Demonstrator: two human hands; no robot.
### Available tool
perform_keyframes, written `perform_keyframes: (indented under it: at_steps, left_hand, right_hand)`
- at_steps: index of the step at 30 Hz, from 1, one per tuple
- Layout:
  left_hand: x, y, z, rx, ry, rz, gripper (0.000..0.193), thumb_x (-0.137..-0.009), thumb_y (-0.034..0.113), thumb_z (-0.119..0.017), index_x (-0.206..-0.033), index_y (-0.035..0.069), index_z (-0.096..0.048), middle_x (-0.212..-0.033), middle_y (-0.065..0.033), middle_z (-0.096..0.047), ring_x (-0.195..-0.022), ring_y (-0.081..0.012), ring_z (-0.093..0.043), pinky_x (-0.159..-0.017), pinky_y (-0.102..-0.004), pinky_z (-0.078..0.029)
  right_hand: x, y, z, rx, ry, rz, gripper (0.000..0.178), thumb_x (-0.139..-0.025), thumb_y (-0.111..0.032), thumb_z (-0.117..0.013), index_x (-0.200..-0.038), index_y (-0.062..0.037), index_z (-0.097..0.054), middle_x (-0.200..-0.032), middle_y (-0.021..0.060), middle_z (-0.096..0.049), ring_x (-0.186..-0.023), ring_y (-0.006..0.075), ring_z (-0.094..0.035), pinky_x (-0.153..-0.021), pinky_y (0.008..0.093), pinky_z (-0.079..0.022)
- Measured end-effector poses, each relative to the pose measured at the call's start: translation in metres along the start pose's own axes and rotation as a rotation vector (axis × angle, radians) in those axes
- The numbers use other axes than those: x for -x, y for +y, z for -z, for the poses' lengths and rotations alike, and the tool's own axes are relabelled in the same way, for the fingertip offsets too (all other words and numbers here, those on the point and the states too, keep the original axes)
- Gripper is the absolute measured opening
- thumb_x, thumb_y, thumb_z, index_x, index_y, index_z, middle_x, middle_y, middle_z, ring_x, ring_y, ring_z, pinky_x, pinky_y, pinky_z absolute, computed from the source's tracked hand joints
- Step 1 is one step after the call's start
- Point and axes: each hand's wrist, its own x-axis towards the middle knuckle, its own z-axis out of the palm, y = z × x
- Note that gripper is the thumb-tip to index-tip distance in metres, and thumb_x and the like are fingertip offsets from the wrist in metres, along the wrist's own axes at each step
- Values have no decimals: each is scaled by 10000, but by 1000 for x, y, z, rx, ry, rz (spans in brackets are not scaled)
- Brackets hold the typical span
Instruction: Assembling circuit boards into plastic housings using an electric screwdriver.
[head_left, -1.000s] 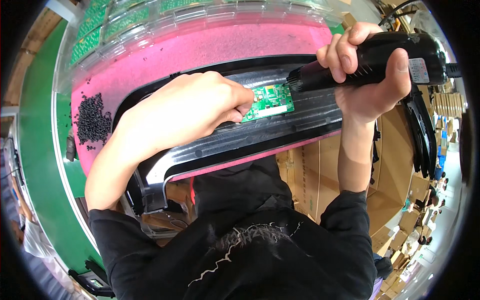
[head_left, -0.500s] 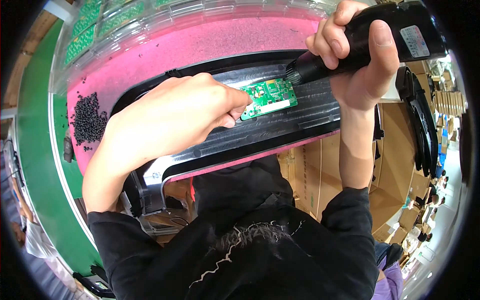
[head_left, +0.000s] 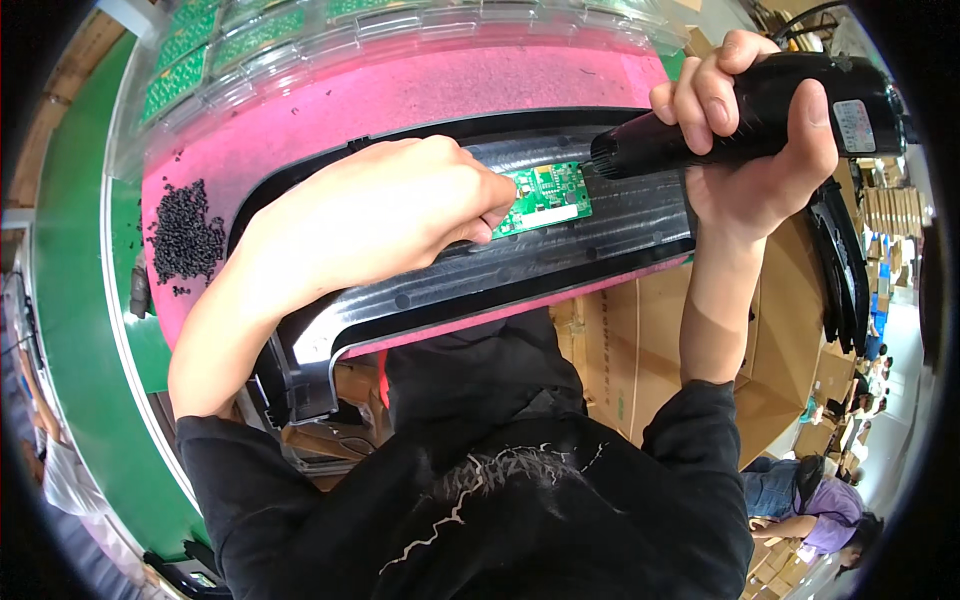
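Observation:
A green circuit board (head_left: 566,188) with a white strip along its near edge lies in a long black plastic housing (head_left: 520,262). My left hand (head_left: 400,200) is closed at the board's left end, thumb and index finger pinched together on it; the fingers hide that end, and I cannot see whether a small part is between them. My right hand (head_left: 760,150) is wrapped round a black electric screwdriver (head_left: 660,145), held nearly level. Its ribbed nose points left, just beyond the board's right end and apart from it.
Many small black screws (head_left: 185,235) lie heaped on the pink mat (head_left: 400,85) at left. Clear plastic trays (head_left: 330,50) with green boards stand at the far side. Cardboard boxes (head_left: 660,340) are on the right, near more black housings (head_left: 842,270). Another person (head_left: 830,515) is at lower right.
My right hand has drawn the screwdriver right, so its nose has left the board's far right corner. My left fingers have curled in more tightly at the board's left end.

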Motion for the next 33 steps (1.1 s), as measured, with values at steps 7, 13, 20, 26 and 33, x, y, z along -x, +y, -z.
perform_keyframes:
  at_steps: [7,13,20,26,33]
  left_hand:
    - [-1,-2,-2,4,25,-38,159,-819,88,-645,-942,-11,-626,-847,-128,-659,-856,-334,-623,-755,-434,-490]
    - [-1,-2,-2,24,22,-28,163,-814,86,-648,-943,-13,-626,-857,-132,-660,-867,-340,-625,-774,-427,-495]
    - [-3,-1,-1,-13,24,-57,166,-810,92,-652,-938,-9,-624,-863,-120,-659,-882,-327,-625,-772,-425,-496]
    - [0,-3,-3,11,30,-45,166,-807,94,-657,-933,-8,-619,-858,-119,-658,-878,-325,-624,-762,-427,-496]
    - [0,-1,-2,106,40,2,176,-800,72,-668,-934,-29,-615,-894,-142,-678,-840,-367,-646,-737,-428,-509]
  right_hand:
    - [0,8,2,15,13,-9,498,-900,-520,-487,-1001,-40,-569,-657,-2,-476,-549,116,-407,-658,321,-372]
    - [-5,13,3,25,2,-8,483,-915,-506,-486,-999,-37,-570,-664,3,-488,-548,114,-421,-649,322,-384]
    - [-41,66,2,-1009,-608,348,460,-913,-487,-530,-946,-28,-527,-561,35,-467,-438,148,-421,-501,294,-379]
    - [-9,8,5,27,-38,-42,493,-916,-507,-486,-992,-27,-569,-655,4,-489,-527,108,-421,-619,308,-389]
    - [-6,11,7,47,-34,-35,512,-896,-533,-503,-978,-32,-566,-644,0,-486,-515,102,-412,-613,305,-377]
